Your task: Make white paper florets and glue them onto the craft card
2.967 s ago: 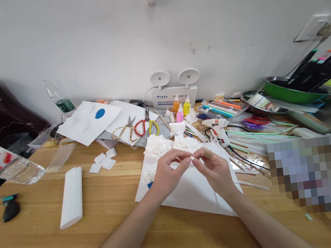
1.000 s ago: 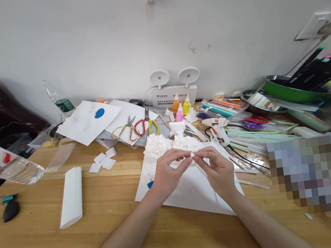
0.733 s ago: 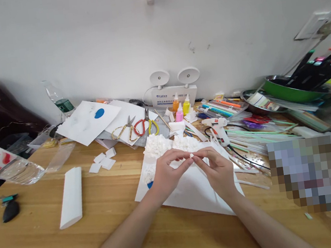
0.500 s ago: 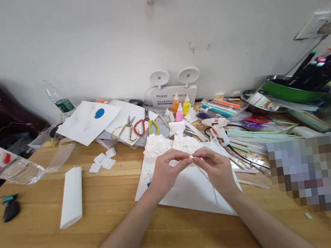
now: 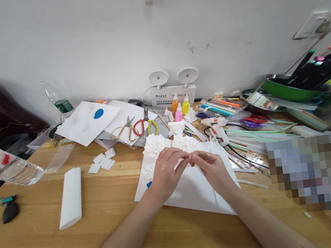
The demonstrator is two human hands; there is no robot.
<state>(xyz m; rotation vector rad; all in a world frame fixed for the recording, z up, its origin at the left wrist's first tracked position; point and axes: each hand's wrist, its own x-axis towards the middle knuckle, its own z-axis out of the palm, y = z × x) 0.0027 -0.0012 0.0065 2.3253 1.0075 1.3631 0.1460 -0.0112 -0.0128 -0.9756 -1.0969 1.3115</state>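
Over a white sheet (image 5: 190,196), the fingertips of my left hand (image 5: 168,174) and my right hand (image 5: 213,169) meet in a pinch. Both are closed around a small white paper piece, now almost wholly hidden by the fingers. Just beyond the hands, two heaps of crumpled white bits (image 5: 155,145) rest at the sheet's far edge. Left of my left hand, a blue patch (image 5: 149,184) shows on the sheet. Several cut white squares (image 5: 107,164) lie on the table farther left, and a folded white paper roll (image 5: 70,198) is nearer to me.
Scissors (image 5: 128,122) and red-and-yellow-handled pliers (image 5: 147,122) lie behind the heaps, near small paint bottles (image 5: 178,113). A glue gun (image 5: 219,129) and its black cord are at right, among thin sticks. A large water bottle (image 5: 9,165) lies at far left.
My fingers have closed further over the white piece, which showed between the fingertips before. The left fingers now lie flatter and closer together; the view has shifted very slightly.
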